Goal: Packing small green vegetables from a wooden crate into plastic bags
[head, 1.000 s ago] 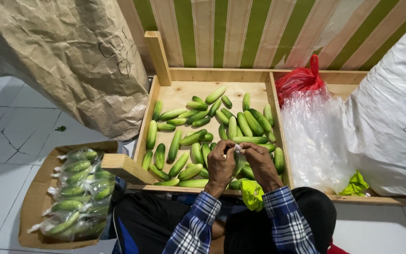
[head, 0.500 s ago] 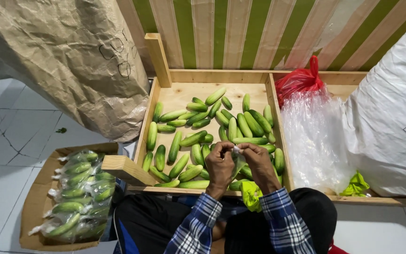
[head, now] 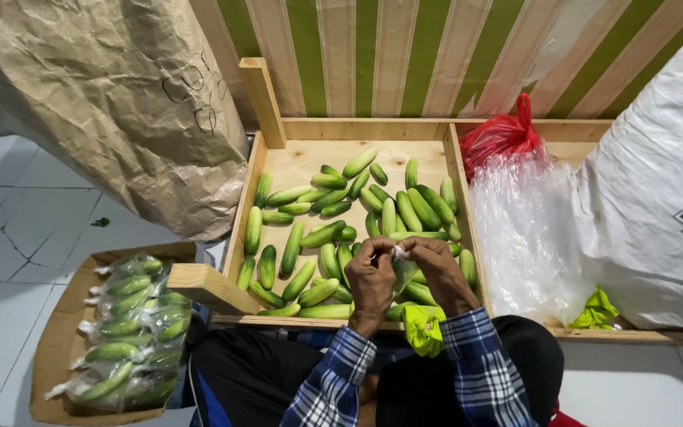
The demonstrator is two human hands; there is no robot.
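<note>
Both hands are up over the near edge of the wooden crate [head: 270, 170], close together. The left hand [head: 371, 278] and the right hand [head: 439, 270] have their fingertips pinched on the top of a small clear plastic bag [head: 401, 265], which hangs between them just above the cucumbers; what is inside it I cannot tell.

The loose cucumbers [head: 333, 237] lie scattered over the crate floor, roughly three dozen, too overlapped for an exact count. One cardboard box [head: 61, 340] sits on the tiled floor at the left, holding bagged cucumbers [head: 128, 332]; about nine or ten packs, stacked, so the count is rough.

One bright green bag [head: 423, 326] lies on the crate's near rim just under the right wrist, and a second green scrap [head: 594, 310] sits further right. One red plastic bag [head: 499, 138] is in the neighbouring compartment, with a pile of clear bags [head: 523, 237] in front of it. A big white sack [head: 658, 198] crowds the right side, and a large brown paper sack [head: 104, 103] leans over the crate's left corner. A wooden bar [head: 207, 285] juts out between crate and box.
</note>
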